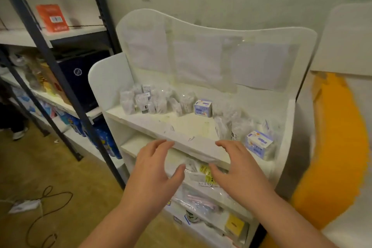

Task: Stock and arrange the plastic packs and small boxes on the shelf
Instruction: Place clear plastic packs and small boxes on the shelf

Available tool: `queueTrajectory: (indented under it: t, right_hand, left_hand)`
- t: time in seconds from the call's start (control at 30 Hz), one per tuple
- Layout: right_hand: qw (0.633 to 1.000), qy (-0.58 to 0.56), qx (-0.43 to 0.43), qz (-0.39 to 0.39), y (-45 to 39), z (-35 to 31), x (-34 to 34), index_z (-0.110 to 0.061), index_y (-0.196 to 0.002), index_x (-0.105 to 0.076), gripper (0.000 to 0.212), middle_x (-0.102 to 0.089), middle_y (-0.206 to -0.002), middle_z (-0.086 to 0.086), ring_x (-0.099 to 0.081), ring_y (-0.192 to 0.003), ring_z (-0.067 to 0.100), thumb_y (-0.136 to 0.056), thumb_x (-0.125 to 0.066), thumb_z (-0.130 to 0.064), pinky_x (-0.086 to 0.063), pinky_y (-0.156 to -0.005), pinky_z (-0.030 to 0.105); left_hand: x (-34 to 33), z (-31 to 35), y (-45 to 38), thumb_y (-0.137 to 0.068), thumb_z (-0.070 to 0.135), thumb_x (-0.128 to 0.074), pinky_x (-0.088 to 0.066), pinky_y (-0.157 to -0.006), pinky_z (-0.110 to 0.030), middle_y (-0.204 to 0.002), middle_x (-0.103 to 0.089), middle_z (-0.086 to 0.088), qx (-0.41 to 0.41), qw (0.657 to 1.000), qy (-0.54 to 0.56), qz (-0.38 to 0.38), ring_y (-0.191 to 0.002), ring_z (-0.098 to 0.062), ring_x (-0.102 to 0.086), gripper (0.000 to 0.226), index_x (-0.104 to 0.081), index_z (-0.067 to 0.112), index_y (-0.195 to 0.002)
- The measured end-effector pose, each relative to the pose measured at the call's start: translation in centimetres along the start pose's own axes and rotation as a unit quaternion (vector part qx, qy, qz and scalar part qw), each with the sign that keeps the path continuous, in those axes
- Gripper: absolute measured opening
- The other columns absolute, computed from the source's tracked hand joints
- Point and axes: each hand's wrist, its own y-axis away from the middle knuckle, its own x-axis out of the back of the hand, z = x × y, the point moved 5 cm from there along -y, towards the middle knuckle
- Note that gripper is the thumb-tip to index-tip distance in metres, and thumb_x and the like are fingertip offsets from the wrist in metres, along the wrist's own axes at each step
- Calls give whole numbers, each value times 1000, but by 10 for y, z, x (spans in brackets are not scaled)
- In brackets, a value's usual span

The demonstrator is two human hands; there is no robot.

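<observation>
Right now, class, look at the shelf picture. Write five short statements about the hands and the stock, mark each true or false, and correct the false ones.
1. Both hands hold nothing. True: the left hand and right hand are open, fingers spread.
2. Two small boxes stand on the top shelf. True: one small box mid-shelf, another box at the right.
3. The plastic packs are stacked on the floor. False: they stand on the top shelf's left side.
4. The orange packet sits on the white shelf. False: it is on the metal rack at left.
5. The lower shelves are bare. False: bagged items lie there.
</observation>
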Motion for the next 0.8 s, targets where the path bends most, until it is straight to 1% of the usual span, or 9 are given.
queueTrajectory:
  t: [0.07, 0.17, 0.23, 0.3, 0.43, 0.53, 0.63, 0.7, 0.8]
  right_hand:
    - [1000, 15, 1, 13, -35, 1, -6, -40, -137, -42, 57, -37, -125, -27, -41, -120, 0, -84, -63, -46, -31, -82, 9]
    - [998, 52, -10, 33, -79, 6, -12, -34, -138, -45, 57, -42, -131, -17, -44, -120, 7, -85, -64, -44, -33, -84, 18]
    - [996, 67, -36, 35, -96, 14, -14, -32, -137, -45, 56, -42, -133, -14, -45, -119, 10, -86, -64, -43, -34, -85, 20]
    - [991, 122, -46, 41, -107, 22, -17, -29, -137, -43, 54, -41, -134, -7, -43, -120, 15, -87, -62, -40, -39, -87, 24]
    - [973, 216, -77, 1, -123, 36, -34, -28, -135, -38, 50, -37, -133, -1, -42, -117, 21, -90, -56, -40, -47, -84, 32]
    - [960, 262, -94, -21, -135, 38, -46, -29, -130, -41, 43, -38, -128, -2, -42, -112, 21, -90, -54, -40, -47, -81, 32]
    - [948, 298, -107, -34, -147, 41, -55, -29, -125, -43, 38, -37, -127, -1, -36, -114, 21, -90, -55, -38, -44, -86, 30]
    - [940, 317, -123, -33, -155, 43, -59, -29, -125, -42, 38, -37, -126, -1, -34, -113, 20, -91, -54, -39, -42, -88, 29]
    - [929, 331, -166, -16, -167, 45, -63, -28, -128, -39, 42, -40, -123, 0, -37, -110, 20, -91, -55, -38, -41, -87, 28]
  left_hand:
    - [-1, -10, -30, -84, 62, -53, -30, -98, -20, -137, -28, 30, -2, 1000, -6, 5, -131, 4, -25, 60, -35, 46, -139]
    - [-7, -21, -71, -86, 58, -56, -29, -95, -20, -136, -30, 28, -9, 1000, -5, 9, -129, 3, -27, 58, -36, 44, -139]
    - [-16, -29, -90, -86, 56, -57, -31, -93, -20, -134, -31, 28, -2, 1000, 12, -2, -129, 2, -28, 58, -38, 43, -139]
    - [-29, -36, -110, -86, 55, -58, -31, -93, -21, -134, -32, 26, -7, 999, 27, -20, -129, 0, -31, 59, -39, 41, -139]
    - [-55, -48, -157, -84, 52, -62, -29, -96, -21, -139, -39, 16, -33, 998, 29, -49, -130, -7, -34, 61, -42, 36, -139]
    - [-73, -59, -195, -83, 48, -66, -34, -94, -24, -136, -43, 11, -57, 996, 44, -60, -126, -12, -39, 59, -46, 33, -137]
    - [-91, -74, -238, -81, 44, -69, -33, -91, -23, -137, -43, 6, -68, 994, 59, -69, -124, -16, -42, 62, -46, 31, -138]
    - [-103, -83, -268, -80, 41, -70, -33, -95, -26, -142, -40, 0, -71, 993, 64, -71, -130, -22, -38, 66, -45, 29, -140]
    - [-122, -95, -307, -79, 41, -70, -31, -108, -39, -150, -31, -10, -70, 993, 48, -78, -138, -30, -27, 75, -38, 25, -145]
